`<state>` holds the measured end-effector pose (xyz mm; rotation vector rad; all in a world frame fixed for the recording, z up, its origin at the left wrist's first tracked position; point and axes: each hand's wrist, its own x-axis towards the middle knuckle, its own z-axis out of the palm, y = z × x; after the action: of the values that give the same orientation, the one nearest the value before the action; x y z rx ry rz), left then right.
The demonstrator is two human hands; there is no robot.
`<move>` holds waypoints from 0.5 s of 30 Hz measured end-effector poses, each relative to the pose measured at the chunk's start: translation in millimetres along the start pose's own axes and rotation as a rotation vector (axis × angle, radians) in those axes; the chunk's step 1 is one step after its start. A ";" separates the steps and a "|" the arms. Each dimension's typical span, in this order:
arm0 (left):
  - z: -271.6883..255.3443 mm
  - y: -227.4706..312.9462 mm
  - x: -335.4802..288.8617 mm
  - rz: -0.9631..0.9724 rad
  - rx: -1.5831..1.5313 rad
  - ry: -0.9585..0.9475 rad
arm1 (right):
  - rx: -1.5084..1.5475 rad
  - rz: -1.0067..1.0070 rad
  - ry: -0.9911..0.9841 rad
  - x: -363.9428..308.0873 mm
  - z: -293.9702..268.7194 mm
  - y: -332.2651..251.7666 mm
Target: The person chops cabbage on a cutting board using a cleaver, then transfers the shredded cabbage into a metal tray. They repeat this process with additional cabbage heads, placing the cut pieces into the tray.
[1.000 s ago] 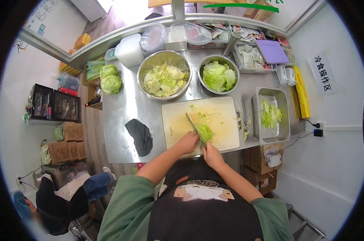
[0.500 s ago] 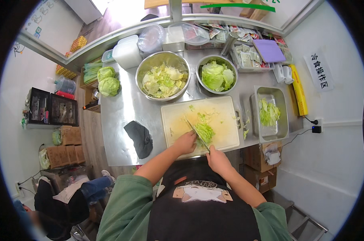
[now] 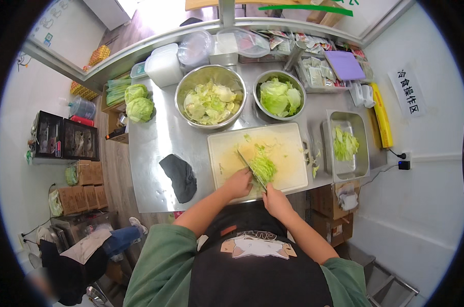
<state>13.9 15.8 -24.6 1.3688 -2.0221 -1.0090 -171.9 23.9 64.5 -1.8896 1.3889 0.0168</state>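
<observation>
My right hand is wrapped round the handle of a kitchen knife, whose blade slants up and left across a pale cutting board. Thin shreds of lettuce lie heaped just right of the blade, and more bits are scattered over the board. On the blade's left side my left hand is closed, its fingers curled in close to the knife. What those fingertips press or hold is hidden.
Behind the board stand a large steel bowl of torn lettuce and a smaller bowl of leaves. At right is a steel pan with shreds. Left lie lettuce heads and a dark cloth. A person sits at lower left.
Both hands and the knife stay almost in place; the view has shifted slightly. The shreds right of the blade look a little more spread. The person at lower left has leaned lower.
</observation>
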 end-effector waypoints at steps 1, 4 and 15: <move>1.4 0.2 -1.2 -0.004 -0.010 0.020 | 0.020 -0.009 0.036 5.9 16.4 11.6; -3.3 6.8 -1.6 -0.058 -0.016 -0.004 | 0.008 -0.059 0.051 18.6 19.3 17.1; -2.6 8.2 -6.6 -0.046 -0.043 0.071 | 0.013 -0.073 0.080 15.7 26.2 9.9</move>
<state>13.6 22.9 -16.4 1.4145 -1.9151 -1.0040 -162.8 25.5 33.8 -1.9475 1.3689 -0.1044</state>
